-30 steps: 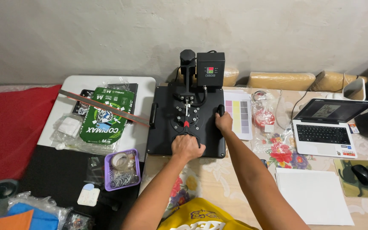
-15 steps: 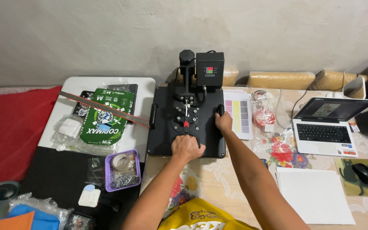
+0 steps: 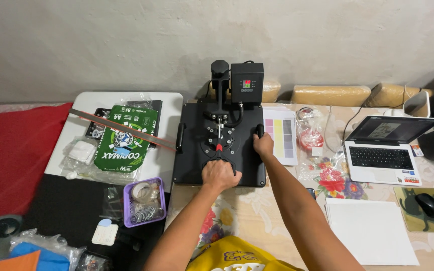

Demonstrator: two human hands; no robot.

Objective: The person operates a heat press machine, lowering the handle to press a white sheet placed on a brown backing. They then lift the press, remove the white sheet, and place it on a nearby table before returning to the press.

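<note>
At the middle of the table, against the wall, sits the press (image 3: 219, 145), black, flat-topped, control box behind; my left hand (image 3: 220, 174) is closed round the lever grip at its near edge, fingers wrapped under; my right hand (image 3: 263, 145) is curled on the side handle, thumb over. Judged heavy and rigid, all metal; it should not slide, but the plate may be hot, so I keep to the two handles. Paper ream (image 3: 125, 137) on the left table; laptop (image 3: 389, 149) well to the right.
</note>
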